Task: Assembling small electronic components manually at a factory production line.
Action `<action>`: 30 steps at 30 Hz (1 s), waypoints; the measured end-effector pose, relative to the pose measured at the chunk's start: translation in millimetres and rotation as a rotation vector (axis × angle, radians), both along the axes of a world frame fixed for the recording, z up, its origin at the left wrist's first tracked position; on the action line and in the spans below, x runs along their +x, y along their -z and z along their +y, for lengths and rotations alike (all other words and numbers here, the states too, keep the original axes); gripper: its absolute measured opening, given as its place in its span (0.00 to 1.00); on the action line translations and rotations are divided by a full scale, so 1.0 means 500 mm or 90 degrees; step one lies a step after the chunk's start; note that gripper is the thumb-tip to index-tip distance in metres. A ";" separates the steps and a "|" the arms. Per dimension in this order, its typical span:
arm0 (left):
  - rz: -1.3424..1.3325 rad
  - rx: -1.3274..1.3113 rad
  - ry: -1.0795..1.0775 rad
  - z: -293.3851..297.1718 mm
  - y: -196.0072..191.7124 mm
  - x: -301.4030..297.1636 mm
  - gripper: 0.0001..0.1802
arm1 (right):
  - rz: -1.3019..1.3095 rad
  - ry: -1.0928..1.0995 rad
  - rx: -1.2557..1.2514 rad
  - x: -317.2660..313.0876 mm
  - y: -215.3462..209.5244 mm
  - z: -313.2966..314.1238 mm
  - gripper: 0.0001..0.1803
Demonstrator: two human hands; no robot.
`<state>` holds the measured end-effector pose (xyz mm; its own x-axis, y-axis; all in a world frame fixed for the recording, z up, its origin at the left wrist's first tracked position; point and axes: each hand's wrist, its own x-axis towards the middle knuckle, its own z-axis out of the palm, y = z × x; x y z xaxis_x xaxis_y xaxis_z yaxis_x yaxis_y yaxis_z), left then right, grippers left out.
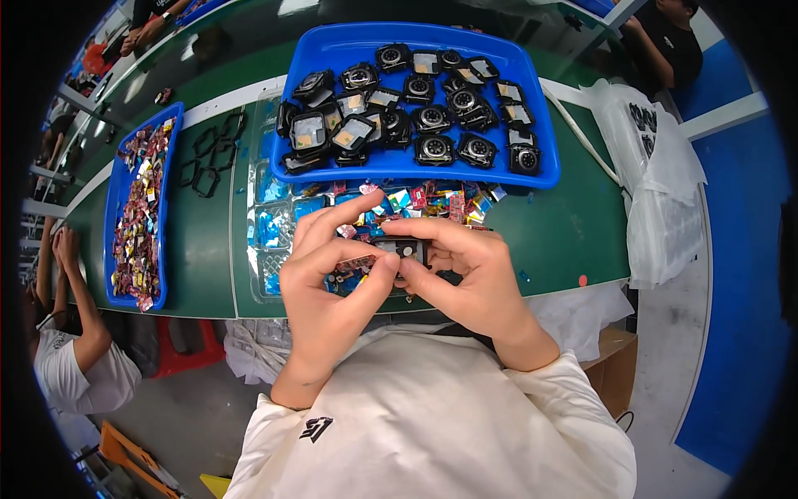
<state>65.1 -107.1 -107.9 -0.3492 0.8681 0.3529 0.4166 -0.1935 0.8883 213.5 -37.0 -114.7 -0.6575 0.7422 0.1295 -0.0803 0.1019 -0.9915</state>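
Got my left hand point(328, 270) and right hand point(465, 270) pinched shut together on one small black casing point(405, 249), held just above the near edge of the green table point(573, 224). A little foil strip point(356, 264) sits under my left thumb. Right behind the casing is a heap of foil scraps point(432, 200), then the blue tray point(532, 100) full of black casings, with another blue tray point(112, 224) of scraps off to its left.

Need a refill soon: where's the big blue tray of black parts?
Head view, top centre: the blue tray sits on the green table, beyond both hands.
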 end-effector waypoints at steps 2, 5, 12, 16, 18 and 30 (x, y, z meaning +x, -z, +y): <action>-0.010 -0.013 -0.005 -0.003 0.000 -0.001 0.04 | 0.021 0.010 0.010 -0.003 0.004 -0.004 0.17; -0.018 -0.024 -0.010 -0.003 0.000 0.000 0.04 | 0.011 0.013 0.022 -0.002 0.006 -0.006 0.17; -0.025 -0.026 0.010 -0.001 -0.001 -0.001 0.03 | 0.004 0.019 0.015 0.002 0.000 -0.011 0.17; -0.015 -0.013 -0.006 -0.001 0.003 0.004 0.03 | -0.031 0.035 0.088 0.004 -0.011 -0.010 0.16; -0.005 -0.012 -0.014 -0.003 0.002 0.007 0.03 | -0.037 0.044 0.132 0.005 -0.010 -0.011 0.16; 0.158 0.060 -0.064 -0.015 0.006 0.025 0.10 | -0.004 0.164 0.225 -0.003 -0.004 -0.017 0.10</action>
<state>77.7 -114.3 -110.9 -0.3240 0.7927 0.5163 0.6406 -0.2178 0.7364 212.1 -45.5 -112.4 -0.4581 0.7933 0.4010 -0.0011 0.4506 -0.8927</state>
